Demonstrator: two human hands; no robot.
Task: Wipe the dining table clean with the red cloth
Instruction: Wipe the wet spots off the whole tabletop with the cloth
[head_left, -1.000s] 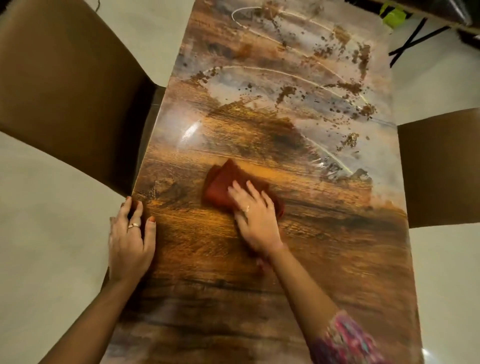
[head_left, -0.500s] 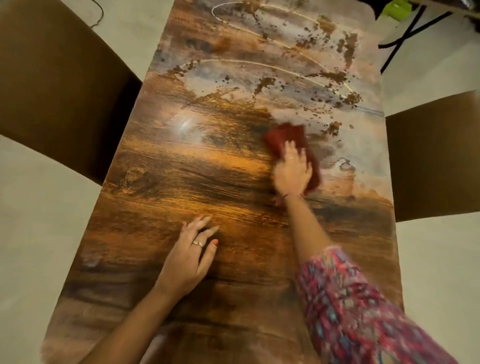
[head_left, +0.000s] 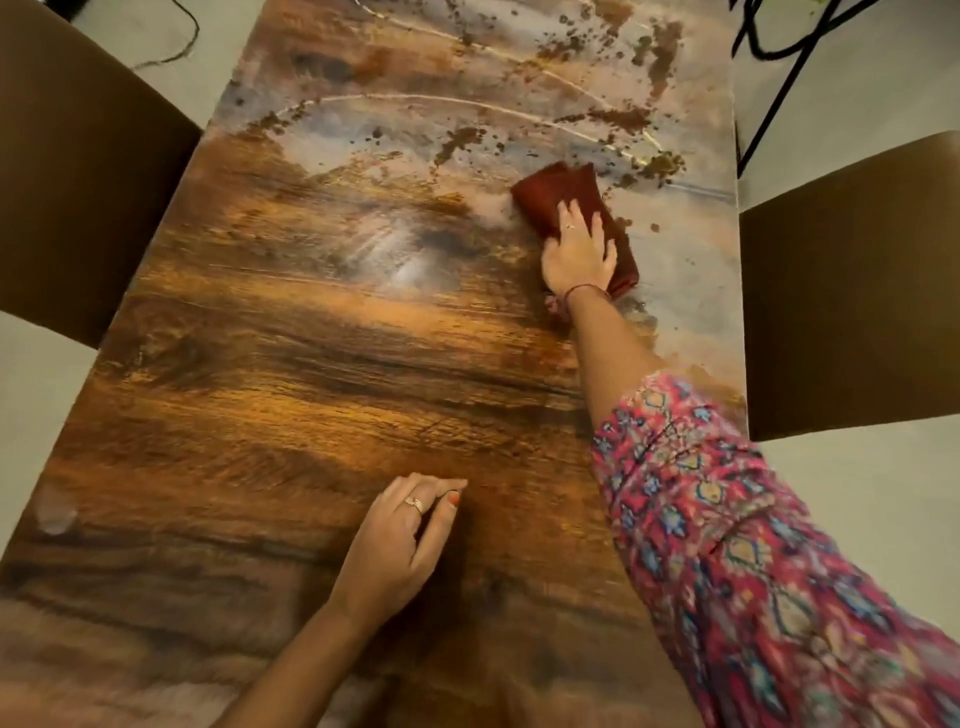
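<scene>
Right hand (head_left: 577, 254) flat on the red cloth (head_left: 561, 200) — pushed on toward the surface's (head_left: 291, 415) far right edge; left hand (head_left: 400, 540) loosely curled, holding nothing — specks (head_left: 618, 117) next.

2 brown chairs (head_left: 78, 171) (head_left: 852, 291) on pale floor (head_left: 883, 88), black cable (head_left: 774, 36) at far right.

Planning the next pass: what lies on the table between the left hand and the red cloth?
Head view: only bare wood-grain table lies between the left hand and the red cloth, which the right hand presses flat.
</scene>
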